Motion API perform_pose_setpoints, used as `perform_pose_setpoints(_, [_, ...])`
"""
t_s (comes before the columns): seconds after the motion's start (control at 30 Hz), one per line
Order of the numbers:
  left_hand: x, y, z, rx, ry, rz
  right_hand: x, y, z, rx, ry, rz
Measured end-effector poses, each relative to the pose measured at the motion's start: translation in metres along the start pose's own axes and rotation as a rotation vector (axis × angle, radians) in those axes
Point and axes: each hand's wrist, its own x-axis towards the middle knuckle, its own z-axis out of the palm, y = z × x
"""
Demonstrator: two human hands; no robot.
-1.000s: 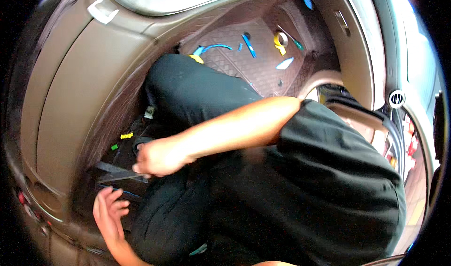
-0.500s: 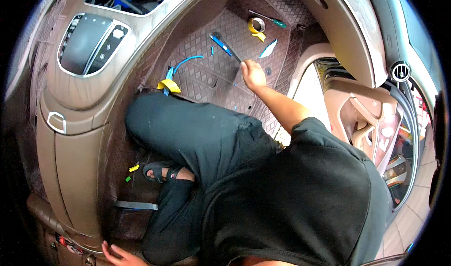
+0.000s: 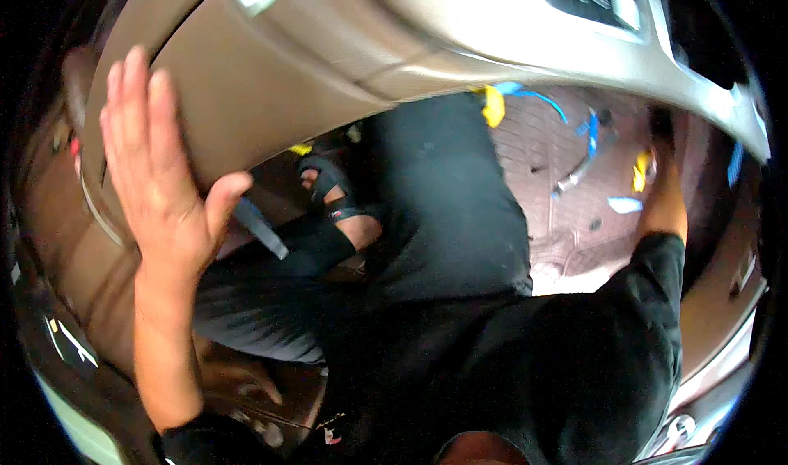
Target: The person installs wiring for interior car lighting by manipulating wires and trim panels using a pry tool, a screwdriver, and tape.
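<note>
My left hand (image 3: 160,178) is raised with its palm flat against a tan, curved trim panel (image 3: 271,79), fingers straight and holding nothing. My right arm stretches to the far right over a brown patterned floor mat (image 3: 566,219). My right hand (image 3: 662,132) is dark and blurred under the edge of a silver-grey console (image 3: 509,30), and its grip is hidden. Near it on the mat lie a yellow tool (image 3: 640,172), a blue tool (image 3: 591,132), a grey stick-shaped tool (image 3: 573,175) and a pale blue-white piece (image 3: 625,205).
My black-trousered leg (image 3: 443,210) and a foot in a black sandal (image 3: 332,194) fill the middle. A yellow clip (image 3: 492,105) with a blue cable (image 3: 543,98) lies beyond the knee. A grey strip (image 3: 261,227) lies by the foot. The console overhangs the top.
My left hand has come up from low near the floor to press on the tan panel. The view has dropped under the console, and my right hand has reached farther along the mat.
</note>
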Motion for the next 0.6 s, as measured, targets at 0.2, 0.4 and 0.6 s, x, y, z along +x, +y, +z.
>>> perform_pose_setpoints(0.2, [-0.009, -0.001, -0.003, 0.01, 0.011, -0.008, 0.013, -0.019, 0.018, 0.172, 0.133, -0.005])
perform_pose_setpoints(0.4, [-0.009, 0.004, -0.001, 0.027, -0.019, -0.012, -0.013, 0.01, 0.023, 0.089, 0.158, 0.058])
perform_pose_setpoints(0.6, [-0.002, -0.004, -0.004, 0.192, 0.006, 0.033, -0.01, 0.059, 0.059, -0.595, 0.074, -0.465])
